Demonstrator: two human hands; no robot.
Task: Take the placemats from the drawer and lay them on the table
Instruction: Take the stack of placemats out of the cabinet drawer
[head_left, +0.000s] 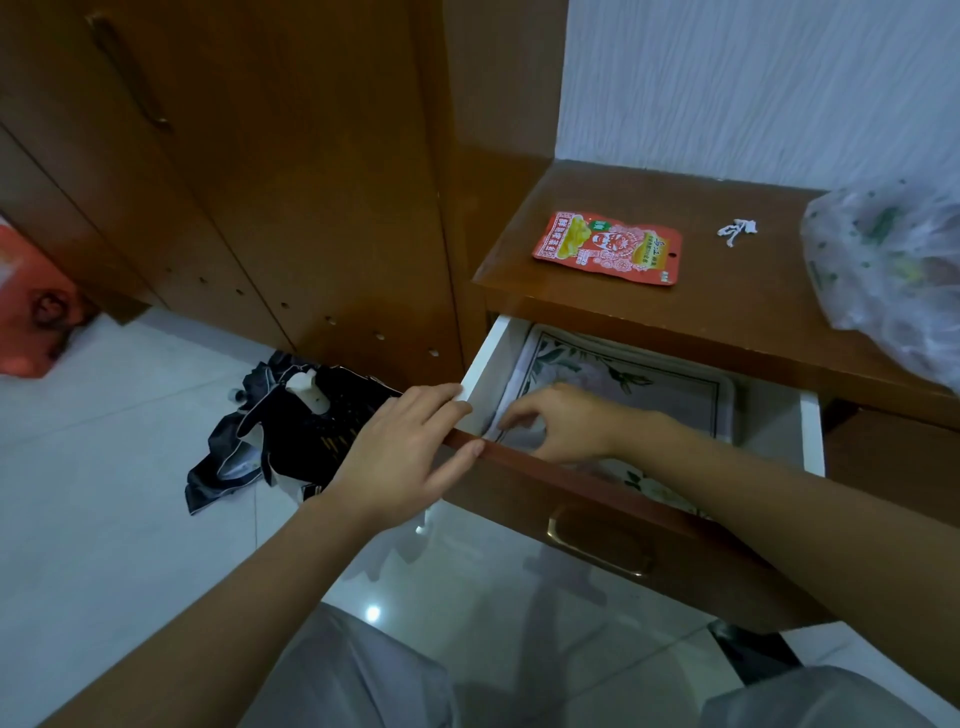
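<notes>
- Looking at a drawer (491, 358) pulled open at about 4 o'clock in the view, with the mats (649, 379) lying flat inside, floral print and dark border facing up
- Got the left hand (400, 457) laid across the drawer's front corner at 9 o'clock, fingers fairly straight, thumb along the front edge, so resting and steadying rather than clamping
- Got the right hand (566, 423) down inside, fingers curled narrow onto the mats' near corner, pinching at the edge by the look of it
- Reckon still at the pickup stage, nothing out of the drawer yet
- Could easily peel up just one mat and leave the rest behind, what with pinching only a corner
- Could also snag the far edge under the top (727, 280) at 12 o'clock if lifted steeply, seeing how far under it the back of the drawer sits
- Might scrape the white side wall and fold the mats on the way out
- No clue whether that top counts as the table; if so, would need to dodge the packet (608, 248) at 12 o'clock and the bag (893, 265) at 2 o'clock
- Can't tell how many mats, looks like a thin pile but could be one
- Can't see the mats' near edge, hidden behind the drawer front and the right forearm
- Can't make out what's in the bag, cut off at 3 o'clock
- Same for the dark cloth (244, 441) heaped on the floor at 9 o'clock
</notes>
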